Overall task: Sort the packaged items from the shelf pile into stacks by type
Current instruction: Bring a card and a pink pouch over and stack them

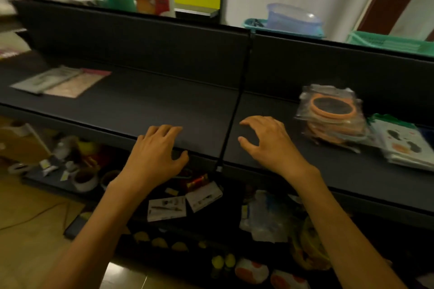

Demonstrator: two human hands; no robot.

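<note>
Hands empty, both of them: left hand [157, 150] and right hand [270, 143] hover loose-fingered over the bare shelf [145, 105]. Ring packs [331, 117] stacked at three o'clock, card packs [404, 145] beside them, flat packs [58, 82] at ten. Best move, I'd say: reach right, lift one pack, match it by type.

Orange-ring packets [333, 117] stacked beside white packets [404, 145].
</note>
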